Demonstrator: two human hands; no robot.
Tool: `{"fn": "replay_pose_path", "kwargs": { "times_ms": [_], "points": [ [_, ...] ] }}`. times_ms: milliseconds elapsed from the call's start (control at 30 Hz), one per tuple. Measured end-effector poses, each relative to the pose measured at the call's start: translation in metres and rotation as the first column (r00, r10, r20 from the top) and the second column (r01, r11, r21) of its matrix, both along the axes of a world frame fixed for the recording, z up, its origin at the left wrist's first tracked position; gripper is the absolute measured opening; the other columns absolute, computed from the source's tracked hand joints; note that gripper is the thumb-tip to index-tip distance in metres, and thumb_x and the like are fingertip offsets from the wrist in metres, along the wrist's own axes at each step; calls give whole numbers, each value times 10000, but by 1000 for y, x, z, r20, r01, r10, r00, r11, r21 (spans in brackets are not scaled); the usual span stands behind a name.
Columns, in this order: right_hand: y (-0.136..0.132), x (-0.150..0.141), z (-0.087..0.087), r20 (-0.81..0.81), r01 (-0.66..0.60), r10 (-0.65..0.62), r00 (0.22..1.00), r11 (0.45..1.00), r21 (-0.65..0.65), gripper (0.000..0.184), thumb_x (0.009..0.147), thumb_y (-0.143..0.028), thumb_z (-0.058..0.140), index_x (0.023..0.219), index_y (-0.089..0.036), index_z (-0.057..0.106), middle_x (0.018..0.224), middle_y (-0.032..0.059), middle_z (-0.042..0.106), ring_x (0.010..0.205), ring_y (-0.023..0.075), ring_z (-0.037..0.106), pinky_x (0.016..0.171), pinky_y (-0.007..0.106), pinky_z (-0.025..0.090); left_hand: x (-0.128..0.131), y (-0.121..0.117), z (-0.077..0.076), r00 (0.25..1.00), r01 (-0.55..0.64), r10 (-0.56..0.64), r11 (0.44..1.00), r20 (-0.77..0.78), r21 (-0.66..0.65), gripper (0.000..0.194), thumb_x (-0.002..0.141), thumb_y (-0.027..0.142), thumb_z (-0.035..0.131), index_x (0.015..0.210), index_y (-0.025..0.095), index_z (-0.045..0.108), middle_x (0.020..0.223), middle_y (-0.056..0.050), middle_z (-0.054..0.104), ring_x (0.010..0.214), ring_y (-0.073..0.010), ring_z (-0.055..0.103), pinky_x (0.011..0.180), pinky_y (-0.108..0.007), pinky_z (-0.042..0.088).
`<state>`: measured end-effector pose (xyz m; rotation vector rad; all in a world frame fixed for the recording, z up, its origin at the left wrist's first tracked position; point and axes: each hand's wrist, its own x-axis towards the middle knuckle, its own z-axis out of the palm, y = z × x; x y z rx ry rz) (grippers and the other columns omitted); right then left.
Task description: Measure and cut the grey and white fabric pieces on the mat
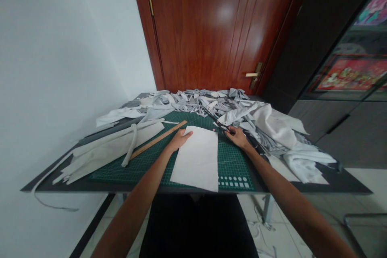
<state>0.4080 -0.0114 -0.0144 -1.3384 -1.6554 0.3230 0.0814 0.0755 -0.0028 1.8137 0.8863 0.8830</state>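
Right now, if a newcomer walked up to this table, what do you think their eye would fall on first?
Probably the white rectangular sheet lying on the green cutting mat at the near edge, between the two hands. The left hand rests at the end of a wooden ruler, and the right hand is on dark scissors. Beyond them, a large heap of grey and white fabric scraps covers the far end of the table, below a glossy reddish-brown door.

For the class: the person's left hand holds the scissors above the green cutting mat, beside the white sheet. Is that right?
No: the scissors are in the right hand, not the left hand, as the head view shows. The rest stands: they are above the green cutting mat, beside the white sheet.
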Motion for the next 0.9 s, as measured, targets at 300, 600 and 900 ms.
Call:
{"fn": "replay_pose_path", "kwargs": {
  "times_ms": [300,600,900],
  "points": [
    [-2,8,17,-468,-53,82,880,996,76,634,902,-862,65,724,-278,238,615,-29,246,570,217,347,607,393,436,-1,-1,0,1000,14,-13,999,8,-49,689,748,761,707,1014,127,740,987,-106,790,888,-298,729,784,-387,580],
    [7,12,4,-522,-23,9,853,1000,-20,647,843,-900,395,706,-274,307,589,-42,295,519,166,283,510,336,313,0,0,-1,1000,16,-16,999,-2,-36,671,755,737,714,1022,121,743,1036,-127,792,921,-314,730,815,-401,584],
    [1,3,0,-322,5,-26,946,998,-66,636,829,-874,502,689,-262,398,583,-32,375,552,159,349,528,308,312,-1,3,-5,999,-40,40,998,7,45,543,809,678,683,965,159,721,969,-84,774,969,-310,710,917,-434,567]
  ]
}}
